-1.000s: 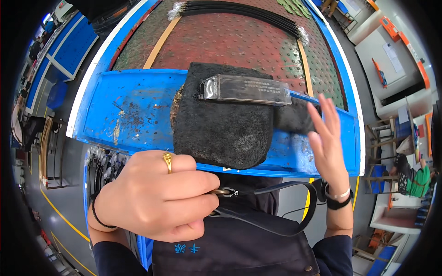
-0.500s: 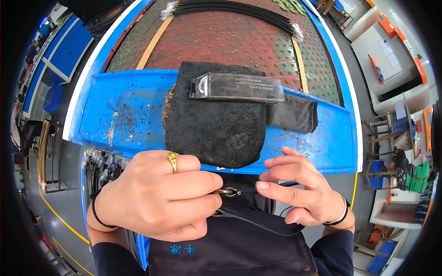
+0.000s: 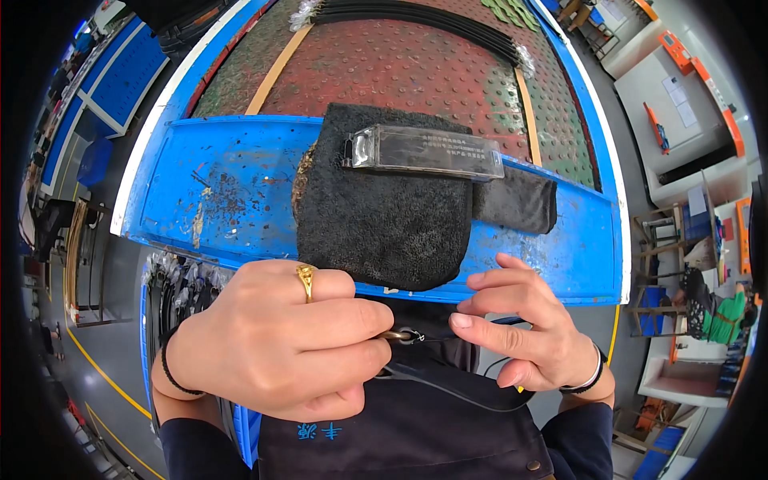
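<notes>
My left hand (image 3: pixel 288 340) is closed in front of the bench edge, with a gold ring on one finger. Between its fingertips a brass-coloured metal loop (image 3: pixel 398 336) sticks out to the right, a small silvery bit at its tip. The rest of that piece is hidden in the fist. My right hand (image 3: pixel 520 328) hovers just beside it, fingers apart and slightly curled, gripping nothing that I can see. A thin dark strap (image 3: pixel 472 388) curves below both hands over my dark apron (image 3: pixel 384 440).
On the blue bench ledge (image 3: pixel 240 152) lie a black cloth (image 3: pixel 384 224), a clear-lidded dark case (image 3: pixel 424 150) and a smaller folded black cloth (image 3: pixel 516 204). Long black strips (image 3: pixel 416 14) cross the studded red mat (image 3: pixel 384 72) behind. Wrapped black straps (image 3: pixel 172 296) hang at the left.
The bench and the things on it have shifted slightly to the right in view. Both hands keep nearly the same pose, and the left one still holds the metal loop.
</notes>
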Available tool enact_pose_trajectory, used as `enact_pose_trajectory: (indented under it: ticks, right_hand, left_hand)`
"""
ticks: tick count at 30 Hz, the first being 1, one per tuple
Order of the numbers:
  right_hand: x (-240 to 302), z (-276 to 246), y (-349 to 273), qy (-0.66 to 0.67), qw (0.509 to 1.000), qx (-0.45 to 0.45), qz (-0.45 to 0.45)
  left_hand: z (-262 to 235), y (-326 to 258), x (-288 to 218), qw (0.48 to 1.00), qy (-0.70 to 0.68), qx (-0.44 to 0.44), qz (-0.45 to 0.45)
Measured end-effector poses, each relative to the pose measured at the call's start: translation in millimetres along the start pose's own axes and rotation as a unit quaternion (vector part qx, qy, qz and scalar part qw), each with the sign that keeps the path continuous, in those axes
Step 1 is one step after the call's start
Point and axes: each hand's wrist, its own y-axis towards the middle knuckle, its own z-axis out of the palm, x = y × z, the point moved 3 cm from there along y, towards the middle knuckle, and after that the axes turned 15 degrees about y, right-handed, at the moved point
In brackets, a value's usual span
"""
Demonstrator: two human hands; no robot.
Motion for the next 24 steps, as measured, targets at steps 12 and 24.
enact_pose_trajectory:
  ticks: [12,24]
  right_hand:
    - [-73.7,-39.1,-20.2,-0.224,0.941,-0.129,0.219]
    - [-59.7,-31.1,-28.1,-0.385,0.864,-0.017,0.325]
  left_hand:
    - [-9.7,-5.9,-4.0,0.998,0.053,-0.017,-0.014]
    - [-15.8,-13.5,1.2,0.998,0.043,-0.032,-0.038]
